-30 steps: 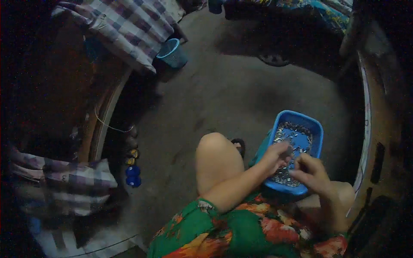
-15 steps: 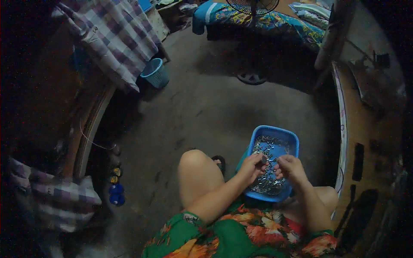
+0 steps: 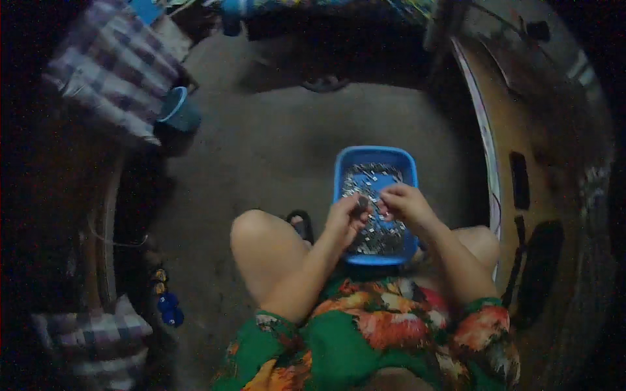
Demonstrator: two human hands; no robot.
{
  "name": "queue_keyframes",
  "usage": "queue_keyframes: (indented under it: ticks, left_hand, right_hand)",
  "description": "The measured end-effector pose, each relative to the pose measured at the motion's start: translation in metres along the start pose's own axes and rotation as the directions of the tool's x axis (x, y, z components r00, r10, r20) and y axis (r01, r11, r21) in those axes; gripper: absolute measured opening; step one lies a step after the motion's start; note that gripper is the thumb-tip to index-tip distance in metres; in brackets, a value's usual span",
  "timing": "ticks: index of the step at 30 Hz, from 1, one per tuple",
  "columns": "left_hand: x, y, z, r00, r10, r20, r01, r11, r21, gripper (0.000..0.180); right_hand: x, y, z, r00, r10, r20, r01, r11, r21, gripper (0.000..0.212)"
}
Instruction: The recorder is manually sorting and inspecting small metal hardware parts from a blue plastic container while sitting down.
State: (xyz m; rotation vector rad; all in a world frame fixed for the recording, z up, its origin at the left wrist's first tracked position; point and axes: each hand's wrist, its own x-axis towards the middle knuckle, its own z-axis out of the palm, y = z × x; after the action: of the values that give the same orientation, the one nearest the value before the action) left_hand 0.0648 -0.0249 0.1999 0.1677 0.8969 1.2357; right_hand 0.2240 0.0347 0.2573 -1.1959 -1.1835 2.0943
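Note:
A blue plastic tub (image 3: 376, 260) sits in front of my lap, its bottom strewn with many small shiny metal pieces (image 3: 378, 244). Over its left side, my left hand (image 3: 347, 218) is closed, thumb and fingers gripping a small dark round piece (image 3: 363, 202). My right hand (image 3: 405, 202) hovers above the tub's right half with thumb and fingertips pinched together. Whatever it may hold is too small and blurred to name. The two hands are close together but apart.
Checked cloth (image 3: 114, 72) hangs at the far left beside a blue-green basket (image 3: 179, 111). Small blue and yellow items (image 3: 169, 306) lie on the floor at left. A wooden board (image 3: 521, 176) runs along the right. A dark sandal (image 3: 301, 225) is by my left knee.
The whole view has shifted, so tub, basket and floor items sit elsewhere in the picture. Both hands stay over the tub, and the left keeps its grip on the dark round piece.

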Motion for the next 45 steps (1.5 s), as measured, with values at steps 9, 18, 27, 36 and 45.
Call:
queue_keyframes:
  ticks: [9,18,27,36,45]
  left_hand:
    - [-0.004,0.005,0.010,0.985,-0.053,0.165,0.050,0.998,0.026,0.028]
    - [-0.006,0.000,0.008,0.993,-0.046,0.107,0.042,0.998,0.040,0.023]
    - [-0.011,0.005,0.011,0.991,-0.072,0.115,0.078,0.996,-0.053,0.025]
    - [-0.009,-0.003,0.005,0.982,-0.059,0.182,0.079,0.991,-0.106,0.018]
    - [-0.014,0.006,0.017,0.995,-0.042,0.087,0.043,0.999,-0.009,0.022]
  right_hand:
    - [0.007,0.014,-0.003,0.999,-0.038,0.007,0.039,0.991,-0.126,0.016]
    - [0.014,0.022,0.000,0.995,-0.101,-0.004,0.096,0.952,-0.290,0.019]
    - [0.013,0.027,0.008,0.926,-0.376,-0.001,0.323,0.797,-0.510,0.016]
    - [0.013,0.036,0.008,0.916,-0.402,0.003,0.374,0.849,-0.374,0.010]
    - [0.010,0.032,0.011,0.910,-0.415,-0.015,0.382,0.852,-0.359,0.015]
